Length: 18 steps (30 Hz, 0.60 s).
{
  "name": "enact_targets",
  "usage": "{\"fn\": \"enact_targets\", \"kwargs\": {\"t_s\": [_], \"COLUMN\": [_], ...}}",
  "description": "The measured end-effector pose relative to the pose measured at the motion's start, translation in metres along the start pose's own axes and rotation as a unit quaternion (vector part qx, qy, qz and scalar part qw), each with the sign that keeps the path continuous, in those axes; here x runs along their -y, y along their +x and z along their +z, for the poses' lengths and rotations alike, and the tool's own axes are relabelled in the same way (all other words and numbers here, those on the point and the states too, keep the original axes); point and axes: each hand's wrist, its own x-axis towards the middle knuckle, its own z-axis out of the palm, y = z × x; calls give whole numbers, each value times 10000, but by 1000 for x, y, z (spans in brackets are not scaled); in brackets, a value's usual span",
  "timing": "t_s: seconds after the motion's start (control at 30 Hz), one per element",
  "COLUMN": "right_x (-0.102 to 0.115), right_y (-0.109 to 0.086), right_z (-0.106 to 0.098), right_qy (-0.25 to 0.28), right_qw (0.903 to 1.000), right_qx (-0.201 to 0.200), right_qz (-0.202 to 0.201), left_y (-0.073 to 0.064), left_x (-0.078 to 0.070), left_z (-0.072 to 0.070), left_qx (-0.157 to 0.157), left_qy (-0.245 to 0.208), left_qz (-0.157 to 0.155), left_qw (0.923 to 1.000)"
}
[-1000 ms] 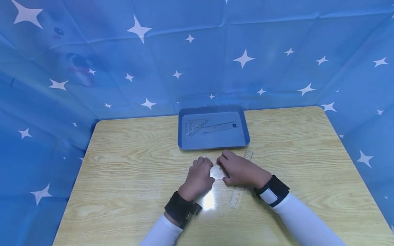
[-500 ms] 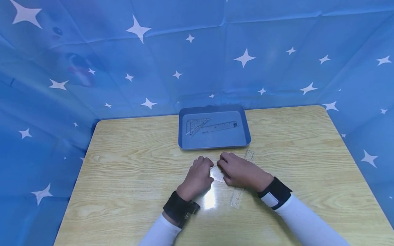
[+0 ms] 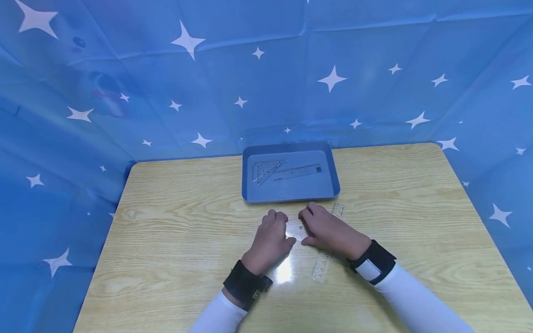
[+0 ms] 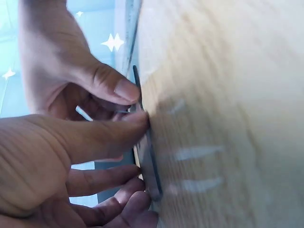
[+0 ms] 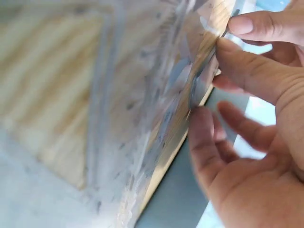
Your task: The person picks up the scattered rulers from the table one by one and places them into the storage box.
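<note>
A clear protractor is between my two hands, low over the table in front of the blue tray. My left hand pinches its left end between thumb and fingers. At the other end, my right hand pinches it the same way and covers part of it. Side-on in the left wrist view, the protractor shows as a thin dark edge. A clear ruler lies under my right hand, its middle hidden. Close to the right wrist camera is a clear set square, mostly hidden from the head view.
The blue tray stands at the back of the wooden table. Inside it are a clear set square and another clear ruler. A blue curtain with white stars hangs behind.
The protractor has turned between my hands, and its curved scale now shows toward the tray. My right fingers have shifted slightly right, exposing more of it. Tray and ruler stay put.
</note>
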Motion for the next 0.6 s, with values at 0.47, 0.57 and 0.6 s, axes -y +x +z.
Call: {"fn": "enact_targets", "kwargs": {"t_s": [0.47, 0.57, 0.6], "right_x": [4, 5, 5], "right_y": [4, 1, 1], "right_z": [6, 6, 6], "right_qy": [174, 434, 566], "right_qw": [9970, 9959, 9949], "right_qx": [-742, -730, -683], "right_qz": [-123, 320, 490], "left_y": [3, 4, 5], "left_x": [-10, -6, -5], "left_z": [7, 5, 4], "left_qx": [-442, -309, -251], "left_qy": [409, -84, -219], "left_qz": [349, 228, 149], "left_qw": [9976, 9992, 9993]}}
